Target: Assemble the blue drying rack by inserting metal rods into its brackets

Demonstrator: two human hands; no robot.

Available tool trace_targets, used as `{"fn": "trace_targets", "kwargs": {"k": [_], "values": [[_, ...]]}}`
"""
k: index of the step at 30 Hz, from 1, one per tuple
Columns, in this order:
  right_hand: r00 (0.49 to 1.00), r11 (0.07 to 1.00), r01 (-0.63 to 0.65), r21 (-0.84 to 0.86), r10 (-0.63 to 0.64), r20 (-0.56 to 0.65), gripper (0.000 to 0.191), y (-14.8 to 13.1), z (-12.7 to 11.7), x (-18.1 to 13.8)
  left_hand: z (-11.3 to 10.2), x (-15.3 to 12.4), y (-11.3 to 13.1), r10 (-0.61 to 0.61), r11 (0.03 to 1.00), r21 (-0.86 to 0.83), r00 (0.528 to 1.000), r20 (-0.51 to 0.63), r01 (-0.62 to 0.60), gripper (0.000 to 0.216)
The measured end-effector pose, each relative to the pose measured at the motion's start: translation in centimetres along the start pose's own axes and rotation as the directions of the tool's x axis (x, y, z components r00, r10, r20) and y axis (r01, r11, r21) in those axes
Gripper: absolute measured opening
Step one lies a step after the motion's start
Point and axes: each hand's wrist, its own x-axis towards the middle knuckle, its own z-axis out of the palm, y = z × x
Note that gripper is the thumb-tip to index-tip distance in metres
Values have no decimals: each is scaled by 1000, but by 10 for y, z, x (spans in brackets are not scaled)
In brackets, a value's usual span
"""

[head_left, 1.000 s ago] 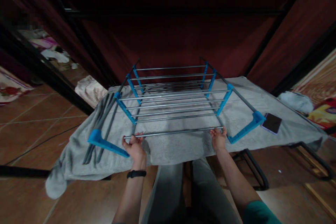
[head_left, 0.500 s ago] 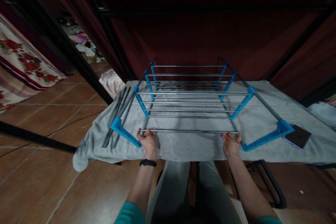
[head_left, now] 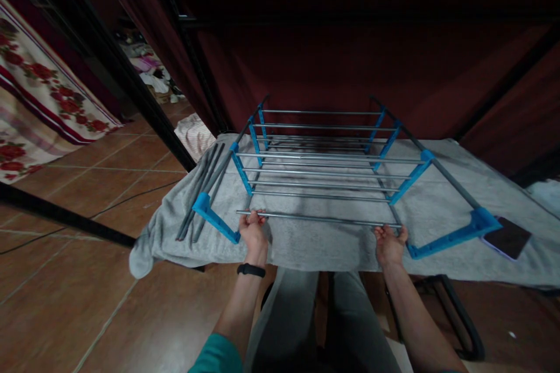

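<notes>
Head camera looks down on a partly built drying rack (head_left: 328,172) lying flat on a grey towel (head_left: 437,204) that covers a low table. Both of the person's hands are at the rack's near edge, on one metal rod (head_left: 319,219) that runs left to right across the front. The left hand (head_left: 254,230) has its fingers curled closed around the rod close to its left end, just beside the near-left blue bracket (head_left: 212,218). The right hand (head_left: 391,242) grips the same rod with closed fingers close to its right end, just beside the near-right blue bracket (head_left: 455,236). The rod sits a little above the towel and is slightly tilted, its left end a touch farther away than its right. Beyond it, more rods of the same kind lie parallel between blue side pieces, running toward the far side.

A black wristband (head_left: 251,270) circles the left wrist. A bundle of loose grey tubes (head_left: 202,189) lies on the towel to the left of the rack, touching its left rail. A dark phone (head_left: 507,237) lies flat on the towel at the far right, just beside the near-right bracket's outer end. Brown floor tiles (head_left: 87,303) show on the left, and a flowered cloth (head_left: 39,105) hangs farther left.
</notes>
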Motion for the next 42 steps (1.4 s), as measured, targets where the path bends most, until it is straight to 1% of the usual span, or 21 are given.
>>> {"fn": "trace_targets", "kwargs": {"k": [6,9,14,17,20,23,27,30,34,37,42], "values": [[1000,1000,-10,0,10,-17,70,2,-2,2,6,-5,7,-18,1000,0,999,31,18,32],[1000,1000,-7,-6,7,-4,68,2,-3,2,9,-9,14,-29,1000,0,998,55,29,31],[1000,999,-14,40,14,-12,66,4,-5,5,21,-24,28,-16,1000,-14,989,149,18,34],[1000,998,-7,58,8,-16,62,7,-7,7,32,-34,37,0,1000,9,978,210,-2,35],[1000,998,8,61,-8,-5,59,9,-10,8,41,-44,46,29,999,29,964,265,-38,34],[1000,998,2,63,-3,14,58,10,-10,7,49,-52,53,56,998,13,947,317,-64,31],[1000,998,4,66,-4,-3,58,6,-7,4,57,-61,60,70,997,4,925,374,-77,29],[999,999,6,36,-8,40,53,3,-3,1,62,-66,65,86,994,24,912,401,-105,27],[997,998,-4,-56,8,81,48,2,2,-5,69,-71,71,96,993,28,906,413,-118,27],[997,993,23,-119,-14,73,47,4,6,-8,74,-74,73,105,991,28,893,438,-131,26],[998,984,60,-166,-54,44,46,7,10,-9,78,-80,70,109,990,28,874,474,-139,26]]}}
